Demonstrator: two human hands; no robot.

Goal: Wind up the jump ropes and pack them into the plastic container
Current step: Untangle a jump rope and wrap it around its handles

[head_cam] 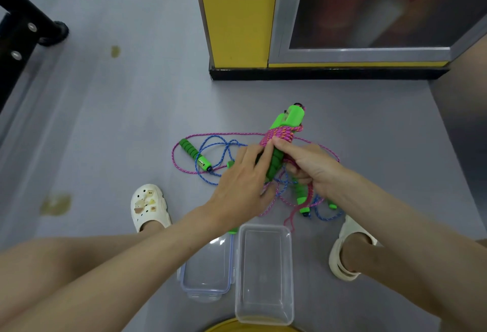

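Observation:
My right hand (308, 165) grips a pair of green jump-rope handles (286, 126) with pink rope (282, 134) wound round them, thumb on the coil. My left hand (242, 181) pinches the pink rope beside the coil, and its fingers touch the handles. Loose pink and blue rope (210, 147) lies tangled on the grey floor below. One more green handle (195, 153) lies at the left, and others (301, 197) lie under my right hand. The clear plastic container (264, 316) stands open near my feet, with its lid (205, 289) on its left.
A yellow cabinet (237, 15) with a glass door (369, 7) stands ahead on a black base. Black equipment legs (23, 28) are at far left. My feet in white clogs (149, 207) flank the ropes. A yellow rim (253, 327) shows below the container.

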